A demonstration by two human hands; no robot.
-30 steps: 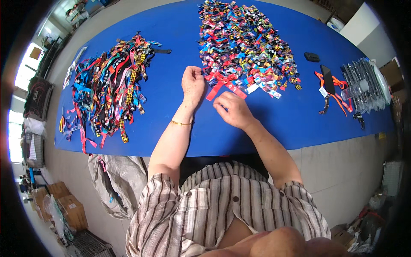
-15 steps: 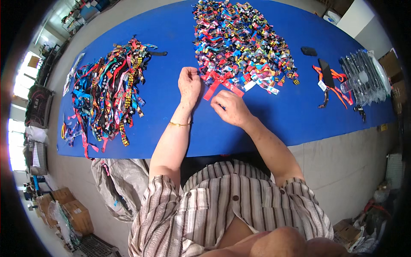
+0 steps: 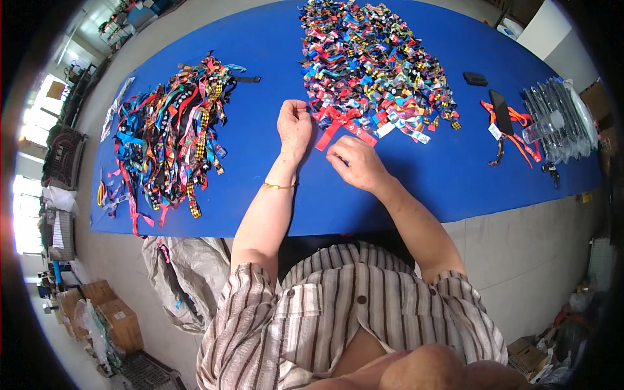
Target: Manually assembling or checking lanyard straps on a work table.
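Note:
My left hand (image 3: 296, 128), a thin gold bracelet at its wrist, is closed beside the near-left edge of a large pile of short multicoloured printed ribbon pieces (image 3: 377, 71). Its fingertips are curled in, and whatever they pinch is hidden. Between my hands, a red printed ribbon piece (image 3: 328, 136) spreads two tails over the blue table. My right hand (image 3: 357, 162) is closed just below the right tail, fingers bent down. I cannot make out anything in its grip.
Long multicoloured straps (image 3: 172, 136) lie heaped at the left of the blue table (image 3: 260, 208). To the right are a black case (image 3: 475, 78), a dark phone-like slab (image 3: 500, 112) on an orange strap (image 3: 520, 141), and clear-wrapped packs (image 3: 559, 120). A grey sack (image 3: 188, 273) hangs below the table's front edge.
The whole view has shifted slightly, moving the table and piles a little in the picture. Both hands keep nearly the same place beside the red ribbon piece, with fingers still curled.

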